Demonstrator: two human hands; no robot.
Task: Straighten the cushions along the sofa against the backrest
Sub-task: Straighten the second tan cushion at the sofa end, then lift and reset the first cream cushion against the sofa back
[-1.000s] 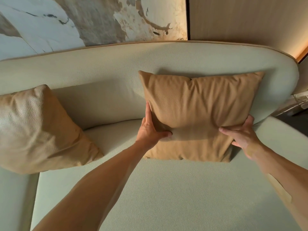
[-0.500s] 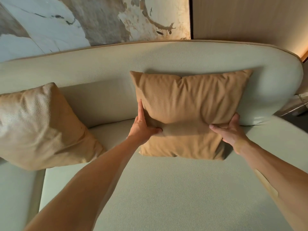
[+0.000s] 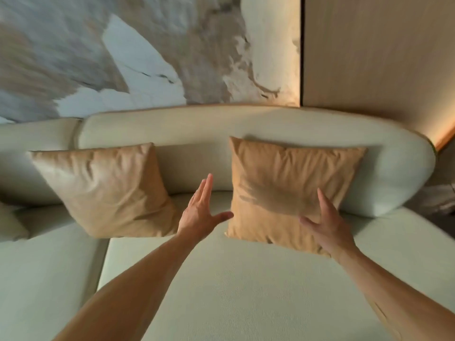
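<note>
**Hands off the right cushion, left one waiting**

Head view: since the earlier frames both hands have let go of the square tan fabric cushion on the right [image 3: 290,190] and drawn back toward the person. The left hand [image 3: 200,212] now hovers with fingers spread and straight in the gap between the two cushions, its thumb tip close to that cushion's left edge; whether it touches cannot be told. The right hand [image 3: 326,223], fingers splayed, lies in front of the cushion's lower right part, gripping nothing. That cushion leans upright against the pale grey-green curved backrest [image 3: 246,126], base on the seat [image 3: 234,279], face toward the person, top edge dipping slightly rightward.

The paler tan square cushion on the left [image 3: 103,190] also rests against the backrest but sits askew, top edge running level, lower right corner pushed forward. It looks the likely next one: take both side edges, square the base to the seat, press it back flat.
</note>
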